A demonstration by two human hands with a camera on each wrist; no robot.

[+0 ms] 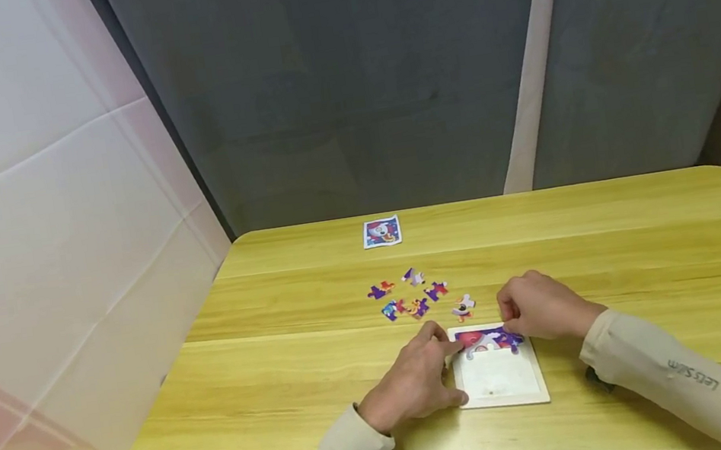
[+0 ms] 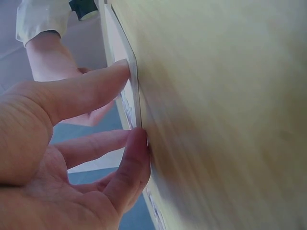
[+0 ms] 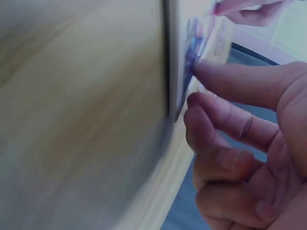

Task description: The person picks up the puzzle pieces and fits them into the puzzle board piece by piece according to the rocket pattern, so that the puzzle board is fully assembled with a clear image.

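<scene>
Left hand (image 1: 417, 384) at the tray's (image 1: 503, 388) left edge, fingers nearly straight, thumb and fingertip touching the rim, gripping nothing. Right hand (image 1: 538, 305) at the tray's top right corner, fingers curled, fingertip pressing a purple piece (image 1: 505, 338) in the top row. Loose pieces (image 1: 415, 298) just beyond on the table (image 1: 611, 236); card (image 1: 381, 232) farther back.

A white square puzzle tray (image 1: 502, 382) is laid flat at the table's near edge. Its twelve o'clock row is filled with joined purple-and-red pieces (image 1: 490, 340). Loose pieces (image 1: 415, 298) are scattered at eleven o'clock, well apart.
</scene>
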